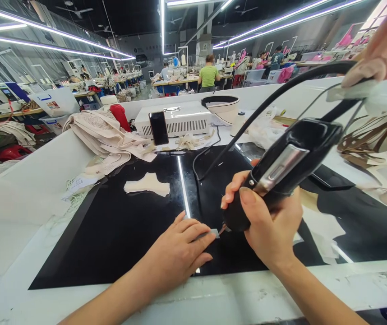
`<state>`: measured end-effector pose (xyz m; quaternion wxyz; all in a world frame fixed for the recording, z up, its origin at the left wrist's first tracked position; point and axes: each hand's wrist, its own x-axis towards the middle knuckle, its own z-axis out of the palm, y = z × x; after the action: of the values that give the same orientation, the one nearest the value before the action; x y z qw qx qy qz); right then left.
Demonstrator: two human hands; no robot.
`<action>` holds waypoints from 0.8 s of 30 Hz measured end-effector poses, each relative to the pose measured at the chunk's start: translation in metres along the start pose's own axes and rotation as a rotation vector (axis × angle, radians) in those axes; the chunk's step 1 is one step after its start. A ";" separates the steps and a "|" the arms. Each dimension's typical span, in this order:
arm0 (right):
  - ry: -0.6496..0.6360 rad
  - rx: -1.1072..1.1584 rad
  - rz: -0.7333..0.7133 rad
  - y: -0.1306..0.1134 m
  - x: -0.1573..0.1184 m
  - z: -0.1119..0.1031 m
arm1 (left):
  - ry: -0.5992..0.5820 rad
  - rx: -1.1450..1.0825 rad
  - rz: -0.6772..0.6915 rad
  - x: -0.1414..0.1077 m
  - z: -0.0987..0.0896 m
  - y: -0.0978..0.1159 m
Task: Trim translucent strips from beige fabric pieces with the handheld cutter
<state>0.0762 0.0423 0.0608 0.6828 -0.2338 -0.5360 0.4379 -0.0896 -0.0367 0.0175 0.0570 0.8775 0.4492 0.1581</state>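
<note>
In my right hand (274, 225) is a black corded power tool (301, 149) with a metal plate on its side. My fingers and thumb wrap round its lower body, and it tilts down to the left. Its thin metal tip is close to the end of a small grey piece (214, 233); whether they touch I cannot tell. My left hand (180, 246) presses that grey piece down on the black mat (105, 239), its fingers close together over it and hiding most of it. Farther back on the mat lies a cream cut piece (148, 184).
The tool's black cable (257, 113) arcs over the mat. Behind stand a phone (158, 127), a white vented box (186, 118) and a round cream container (223, 108). Cream fabric (105, 135) is heaped at left; pale pieces (318, 225) and brown strips (372, 140) lie at right.
</note>
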 end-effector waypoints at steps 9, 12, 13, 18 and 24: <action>0.004 0.022 0.007 -0.016 -0.002 -0.003 | -0.005 -0.049 -0.197 -0.026 -0.034 -0.007; -0.001 0.073 0.001 -0.018 -0.004 0.007 | -0.013 -0.063 -0.331 -0.048 -0.045 -0.009; -0.010 0.090 0.013 -0.017 -0.006 0.012 | -0.002 -0.065 -0.371 -0.055 -0.046 -0.010; -0.081 0.137 0.103 -0.008 -0.017 0.036 | 0.134 -0.092 -0.486 -0.075 -0.030 -0.010; -0.129 0.203 0.126 -0.003 -0.022 0.057 | 0.251 -0.188 -0.534 -0.074 -0.012 -0.001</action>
<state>0.0228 0.0132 0.0696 0.6382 -0.1680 -0.5160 0.5461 -0.1342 -0.0962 0.0125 0.1217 0.6929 0.6508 0.2858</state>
